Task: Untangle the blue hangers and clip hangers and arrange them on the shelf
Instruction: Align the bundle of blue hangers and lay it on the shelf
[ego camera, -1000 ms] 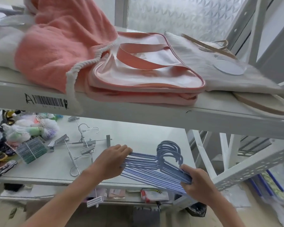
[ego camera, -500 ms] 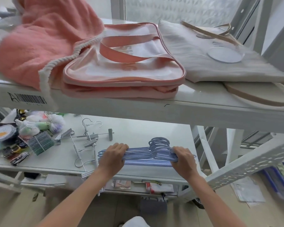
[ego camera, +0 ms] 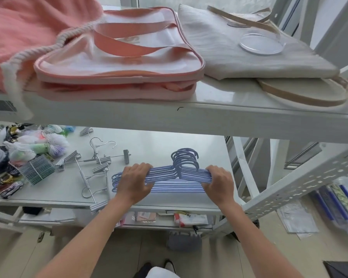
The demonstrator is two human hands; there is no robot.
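A stack of thin blue plastic hangers (ego camera: 175,175) is held flat on the white middle shelf (ego camera: 153,141) of a metal rack, seen from above. The hooks are bunched together and point away from the viewer, toward the back of the shelf. The left shoulder of the stack is gripped by the left hand (ego camera: 136,180), its fingers curled over the top of the hanger arms. The right shoulder is gripped the same way by the right hand (ego camera: 219,181), fingers wrapped over the bars. Both forearms are stretched forward from the bottom of the view.

Just to the left of the blue stack, a loose tangle of silver metal clip hangers (ego camera: 94,167) is spread on the same shelf, their hooks and clips crossing one another. Further left, a ribbed grey-green bundle (ego camera: 37,169) bound with a white band and a heap of small colourful packets (ego camera: 34,145) are seen.

On the upper shelf (ego camera: 219,115), a fluffy pink fabric bag with a white rope cord (ego camera: 28,41), a pale pink clear-fronted tote bag (ego camera: 119,55) and a cream textured bag with tan straps (ego camera: 249,47) are laid side by side. A clear round disc (ego camera: 262,45) is resting on the cream bag.
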